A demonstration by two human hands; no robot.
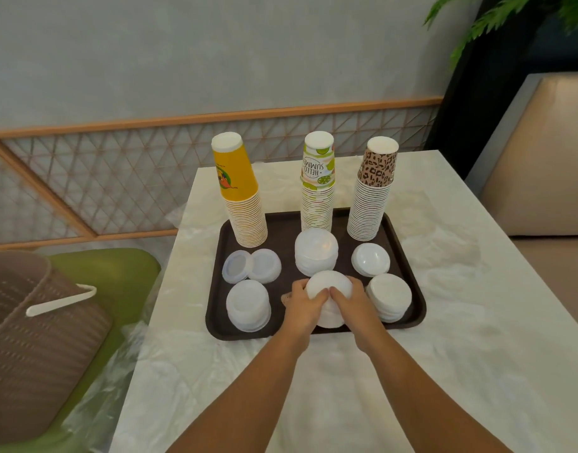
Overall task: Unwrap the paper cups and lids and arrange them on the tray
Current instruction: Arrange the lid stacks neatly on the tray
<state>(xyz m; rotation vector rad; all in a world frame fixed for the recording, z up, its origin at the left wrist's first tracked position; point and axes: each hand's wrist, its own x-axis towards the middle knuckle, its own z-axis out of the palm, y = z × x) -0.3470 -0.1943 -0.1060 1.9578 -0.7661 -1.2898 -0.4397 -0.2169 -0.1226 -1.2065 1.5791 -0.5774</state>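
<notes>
Lid stack: lower centre of the dark tray, gripped from both sides.
Hands: left hand and right hand curl around it.
Cup stacks: upside down, along tray's far edge.
Counter: carries tray.

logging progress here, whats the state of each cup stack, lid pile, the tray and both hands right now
yellow cup stack: upside down, upright, back left of tray
lime cup stack: upside down, back middle
leopard cup stack: upside down, back right
front middle lid stack: gripped from both sides
left hand: curled round that stack
right hand: curled round it too
two loose lids: lying flat, overlapping
tray: on the table, loaded
</notes>
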